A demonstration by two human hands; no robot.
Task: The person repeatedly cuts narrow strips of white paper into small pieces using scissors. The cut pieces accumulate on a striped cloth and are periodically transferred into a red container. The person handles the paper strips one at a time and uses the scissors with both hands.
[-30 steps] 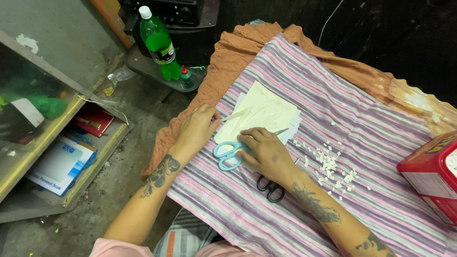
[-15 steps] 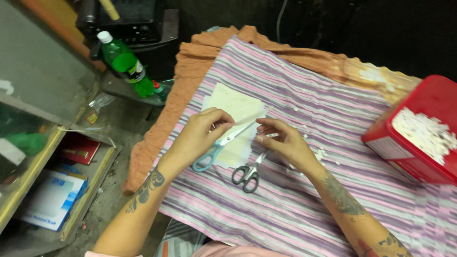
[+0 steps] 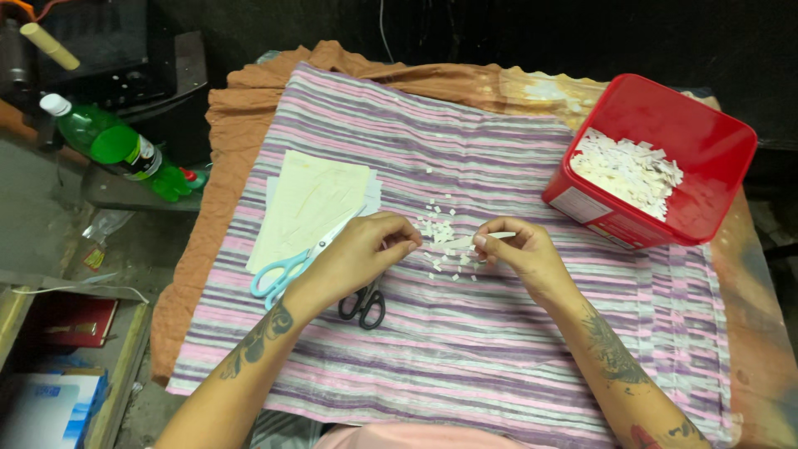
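We see right hand pinching thin white paper strip over striped cloth. Left hand curled, fingertips pinched; cannot tell what it grips. Light-blue scissors and black scissors just beside left hand. Paper sheets behind it. Cut bits between hands. Red tub of clippings far right; green bottle off left.

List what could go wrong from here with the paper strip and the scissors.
1. The small cut pieces lie loose on the striped cloth, so a sleeve or draught could scatter them.
2. The right hand pinches a thin paper strip; it may tear or slip.
3. The black scissors lie under the left hand, a possible nick.
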